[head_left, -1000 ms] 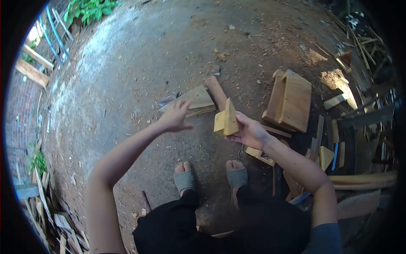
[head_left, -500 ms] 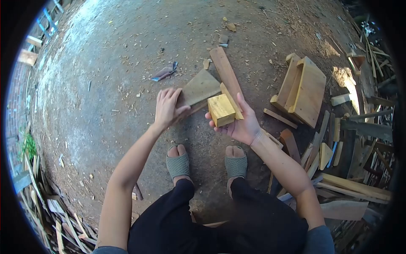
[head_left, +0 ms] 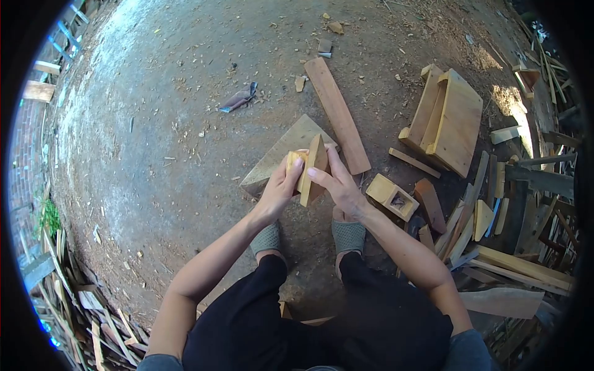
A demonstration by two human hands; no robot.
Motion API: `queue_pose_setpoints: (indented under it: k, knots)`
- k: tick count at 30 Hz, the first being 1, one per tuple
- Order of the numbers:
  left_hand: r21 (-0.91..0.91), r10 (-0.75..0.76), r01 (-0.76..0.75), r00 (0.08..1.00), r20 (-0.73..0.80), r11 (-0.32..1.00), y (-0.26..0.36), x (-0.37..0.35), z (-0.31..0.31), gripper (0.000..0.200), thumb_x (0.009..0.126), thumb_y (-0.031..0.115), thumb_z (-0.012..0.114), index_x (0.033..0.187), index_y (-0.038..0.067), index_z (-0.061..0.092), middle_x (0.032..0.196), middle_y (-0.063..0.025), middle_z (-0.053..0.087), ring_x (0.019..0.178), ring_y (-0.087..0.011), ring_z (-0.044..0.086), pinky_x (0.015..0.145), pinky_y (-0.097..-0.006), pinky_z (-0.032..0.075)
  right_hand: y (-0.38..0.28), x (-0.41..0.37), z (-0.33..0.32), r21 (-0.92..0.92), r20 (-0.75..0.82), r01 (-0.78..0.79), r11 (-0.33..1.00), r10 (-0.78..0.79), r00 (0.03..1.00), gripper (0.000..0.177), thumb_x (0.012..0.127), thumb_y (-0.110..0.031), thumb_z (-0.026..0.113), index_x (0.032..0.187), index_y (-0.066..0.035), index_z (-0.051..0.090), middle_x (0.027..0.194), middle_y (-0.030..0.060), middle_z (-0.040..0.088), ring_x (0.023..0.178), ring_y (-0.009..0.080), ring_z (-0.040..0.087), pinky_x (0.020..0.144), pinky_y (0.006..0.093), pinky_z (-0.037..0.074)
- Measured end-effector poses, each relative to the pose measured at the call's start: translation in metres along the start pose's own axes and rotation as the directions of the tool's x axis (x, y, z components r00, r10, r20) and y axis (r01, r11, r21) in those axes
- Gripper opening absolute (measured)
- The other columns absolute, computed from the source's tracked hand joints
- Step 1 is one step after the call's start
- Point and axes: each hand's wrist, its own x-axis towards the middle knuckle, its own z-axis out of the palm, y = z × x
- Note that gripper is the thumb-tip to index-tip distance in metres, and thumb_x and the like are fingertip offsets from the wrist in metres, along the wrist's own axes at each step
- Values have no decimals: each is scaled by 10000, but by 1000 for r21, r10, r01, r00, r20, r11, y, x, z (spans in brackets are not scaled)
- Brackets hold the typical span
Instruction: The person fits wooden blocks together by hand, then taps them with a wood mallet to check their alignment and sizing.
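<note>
Both my hands meet in front of my feet, fingers closed around two pieces of wood. My left hand (head_left: pixel 278 191) grips a yellowish wooden block (head_left: pixel 293 162), its thumb pressed on it. Against the block stands a thin wooden slat (head_left: pixel 314 164), turned nearly on edge, which my right hand (head_left: pixel 343 188) holds with thumb and fingers. The slat hides part of the block. Just beyond and below my hands, a broad wooden wedge (head_left: pixel 272 157) lies on the ground. To its right is a long reddish-brown board (head_left: pixel 337 114).
A trough-like wooden piece (head_left: pixel 456 123) sits at the right. Closer lies a small wooden block with a square hole (head_left: pixel 393 196), beside a brown offcut (head_left: pixel 430 205). Scrap wood (head_left: pixel 513 266) is heaped at the right edge, with more sticks (head_left: pixel 74 303) at lower left. Chips litter the ground.
My left hand has left the wedge and now grips the block. My right hand has turned the slat on edge and moved slightly inward. The holed block has come into view.
</note>
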Motion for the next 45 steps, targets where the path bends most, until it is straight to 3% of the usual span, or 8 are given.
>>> queue_pose_setpoints:
  k: [5, 9, 20, 24, 26, 29, 42, 45]
  knots:
    - [444, 291, -187, 940, -179, 876, 2, 5, -7, 538, 1013, 351, 576, 1437, 67, 406, 1216, -120, 571, 1095, -200, 596, 870, -350, 522, 22, 13, -5, -306, -153, 49, 951, -100, 983, 440, 995, -369, 574, 1250, -16, 507, 1204, 132, 571, 1119, 197, 578, 958, 351, 457]
    - [414, 335, -242, 927, -170, 877, 0, 2, -21, 669, 896, 266, 744, 1440, 50, 421, 1262, -133, 521, 1164, -259, 575, 940, -377, 529, 24, 19, -16, -286, -184, -35, 958, -19, 983, 377, 999, -304, 577, 1218, 3, 562, 1121, 130, 637, 997, 202, 642, 877, 347, 504]
    - [308, 420, -347, 883, -211, 886, -4, 3, -25, 667, 825, 43, 784, 1398, 0, 446, 1326, -75, 428, 1253, -254, 528, 1075, -380, 478, 15, 22, -22, -154, -56, 109, 982, -119, 991, 463, 976, -241, 611, 1370, -29, 492, 1225, 155, 620, 1072, 225, 633, 922, 363, 508]
    - [528, 534, -359, 815, -224, 769, 2, 5, -30, 589, 789, 61, 808, 1305, 11, 529, 1203, -76, 478, 1192, -232, 554, 1028, -372, 499, 21, 21, -58, -687, -46, 190, 701, -303, 952, 592, 914, -297, 682, 1379, 3, 474, 1286, 205, 544, 1202, 316, 542, 1016, 417, 444]
    - [696, 587, -310, 786, -196, 648, 10, 7, -34, 576, 764, 90, 820, 1270, 24, 554, 1139, -80, 490, 1131, -233, 564, 977, -379, 504, 47, 20, -79, -965, -213, -93, 247, -521, 827, 618, 895, -294, 689, 1377, 23, 469, 1238, 213, 551, 1135, 350, 560, 1003, 441, 445]
    - [882, 644, -210, 754, -129, 422, 15, 15, -38, 562, 723, 153, 831, 1219, 49, 588, 1043, -90, 505, 1022, -250, 569, 893, -394, 499, 74, 10, -103, -959, -257, -195, 204, -342, 904, 626, 881, -278, 691, 1381, 22, 465, 1212, 206, 541, 1095, 369, 564, 955, 460, 469]
    - [954, 569, -112, 819, -70, 278, 14, 32, -37, 598, 746, 278, 811, 1258, 89, 566, 1075, -103, 498, 1020, -291, 550, 848, -406, 504, 57, 24, -97, -919, -361, -313, 239, -195, 912, 671, 855, -199, 666, 1441, 3, 410, 1202, 215, 581, 1105, 370, 596, 925, 452, 496]
    - [958, 516, -76, 853, -80, 276, 14, 35, -36, 609, 769, 306, 793, 1282, 92, 543, 1089, -111, 501, 1046, -306, 530, 886, -417, 485, 58, 26, -112, -811, -454, -321, 488, -182, 872, 611, 879, -199, 611, 1428, 4, 435, 1245, 231, 571, 1121, 368, 603, 923, 453, 494]
